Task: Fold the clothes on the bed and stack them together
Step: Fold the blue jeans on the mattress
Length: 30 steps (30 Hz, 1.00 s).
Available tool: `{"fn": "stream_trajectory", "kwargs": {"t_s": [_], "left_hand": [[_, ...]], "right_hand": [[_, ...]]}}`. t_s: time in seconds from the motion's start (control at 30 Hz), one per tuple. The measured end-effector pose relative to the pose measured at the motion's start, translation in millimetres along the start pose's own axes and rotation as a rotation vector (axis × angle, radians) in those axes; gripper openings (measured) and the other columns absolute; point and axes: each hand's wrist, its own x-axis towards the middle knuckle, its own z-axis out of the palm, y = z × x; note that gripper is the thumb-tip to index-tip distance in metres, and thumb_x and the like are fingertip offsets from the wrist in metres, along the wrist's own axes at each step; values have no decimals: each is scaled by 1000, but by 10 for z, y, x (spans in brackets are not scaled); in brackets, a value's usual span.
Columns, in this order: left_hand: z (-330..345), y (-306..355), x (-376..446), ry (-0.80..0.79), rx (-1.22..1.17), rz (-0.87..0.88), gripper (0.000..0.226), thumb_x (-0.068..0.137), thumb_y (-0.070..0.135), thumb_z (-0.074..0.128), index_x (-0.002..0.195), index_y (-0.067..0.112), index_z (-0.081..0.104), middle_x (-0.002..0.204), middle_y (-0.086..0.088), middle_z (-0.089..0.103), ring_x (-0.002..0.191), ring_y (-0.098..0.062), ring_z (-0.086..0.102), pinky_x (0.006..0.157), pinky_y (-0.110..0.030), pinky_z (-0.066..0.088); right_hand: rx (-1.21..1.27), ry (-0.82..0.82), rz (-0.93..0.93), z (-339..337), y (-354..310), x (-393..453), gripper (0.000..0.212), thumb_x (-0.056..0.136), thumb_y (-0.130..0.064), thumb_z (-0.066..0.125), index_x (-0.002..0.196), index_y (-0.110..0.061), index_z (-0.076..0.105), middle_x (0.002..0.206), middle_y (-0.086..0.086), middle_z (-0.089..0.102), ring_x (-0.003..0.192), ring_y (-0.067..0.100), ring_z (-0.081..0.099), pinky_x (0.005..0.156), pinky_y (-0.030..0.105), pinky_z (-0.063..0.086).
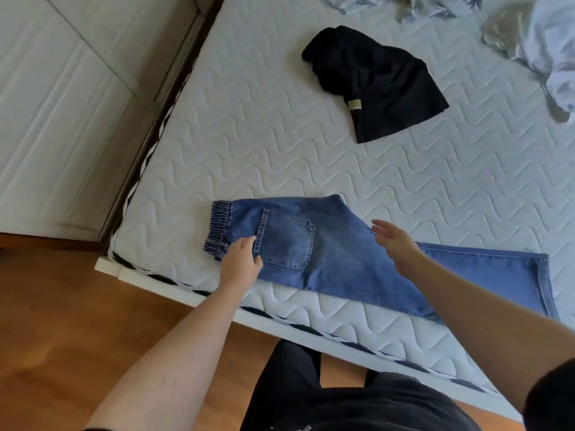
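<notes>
Left hand point(241, 262) is resting on the blue denim jeans point(336, 244) right by the elastic waistband, fingers curled a bit at the back pocket's edge, though I can't tell if it's actually pinching the fabric. The jeans lie flat along the near edge of the white quilted mattress point(280, 150). Right hand point(396, 247) is loose and spread over the leg part, holding nothing, and further back there's a crumpled black garment point(376, 82).

text: none readable; tan tag point(354, 105) on black garment point(376, 82) — too blurred to read
</notes>
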Motion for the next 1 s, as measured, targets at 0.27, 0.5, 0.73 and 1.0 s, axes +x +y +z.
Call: {"fn": "stream_trajectory", "kwargs": {"t_s": [0.27, 0.5, 0.73, 1.0], "left_hand": [[666, 1060, -121, -168, 140, 257, 53, 93, 20, 57, 145, 15, 45, 143, -4, 48, 130, -24, 44, 103, -39, 40], [1278, 2110, -250, -238, 259, 447, 53, 94, 19, 54, 146, 17, 44, 146, -3, 45, 134, -23, 41, 107, -36, 35], [2137, 3111, -383, -361, 366, 591, 56, 96, 24, 51, 150, 22, 37, 154, -5, 36, 141, -20, 31, 113, -34, 29], [2873, 3952, -628, -367, 453, 764, 58, 97, 26, 50, 152, 22, 34, 156, -5, 33, 143, -21, 28, 113, -37, 29]], "right_hand": [[-111, 59, 49, -883, 982, -239, 47, 98, 8, 45, 143, 0, 41, 143, 20, 49, 133, 34, 47, 113, 44, 35], [152, 264, 193, -1774, 1835, -465, 43, 100, -6, 47, 143, -12, 46, 139, 9, 55, 117, 23, 56, 69, 18, 42], [293, 439, 304, -2677, 2801, -594, 46, 98, -8, 51, 144, -10, 43, 139, 12, 53, 110, 21, 55, 81, 24, 39], [153, 487, 277, -3465, 3381, -380, 56, 90, -3, 56, 143, -14, 40, 128, 14, 59, 101, 27, 59, 84, 34, 50]]}}
